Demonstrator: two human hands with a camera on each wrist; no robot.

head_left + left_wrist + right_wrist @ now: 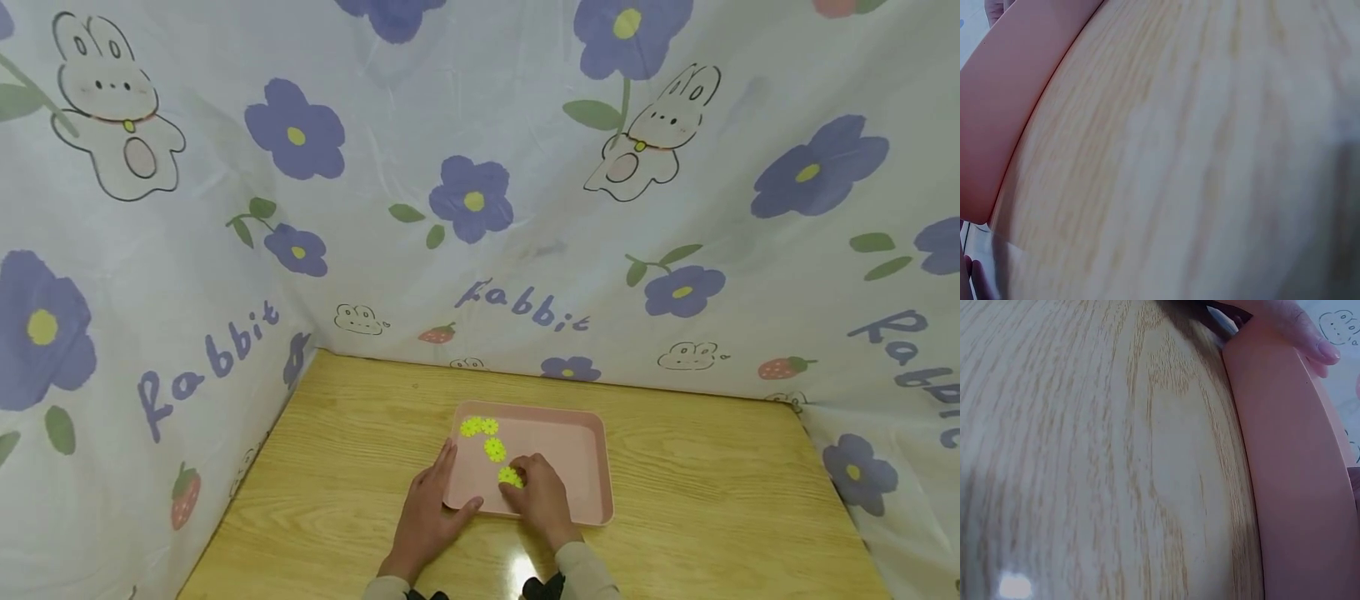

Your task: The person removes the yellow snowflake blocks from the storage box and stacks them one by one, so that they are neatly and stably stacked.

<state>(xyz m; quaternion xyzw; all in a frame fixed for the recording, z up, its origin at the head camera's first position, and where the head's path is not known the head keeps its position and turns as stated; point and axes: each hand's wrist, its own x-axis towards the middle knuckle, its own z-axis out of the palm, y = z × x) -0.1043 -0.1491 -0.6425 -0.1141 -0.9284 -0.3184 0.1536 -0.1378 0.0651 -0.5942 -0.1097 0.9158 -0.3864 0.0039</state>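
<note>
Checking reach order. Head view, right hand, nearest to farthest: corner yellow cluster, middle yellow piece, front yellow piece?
1. Front yellow piece: pinched by the right hand.
2. Middle yellow piece: beyond it, slightly left.
3. Corner yellow cluster: tray's far-left corner.

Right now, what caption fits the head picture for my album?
Left hand on the pink tray, right hand pinching a yellow flower shape.

Left bare-hand grip: I see fingers extended, thumb spread aside.
Right bare-hand grip: I see thumb and fingers curled into a pinch.
Wrists: both emerge from beige fabric sleeves.
</note>
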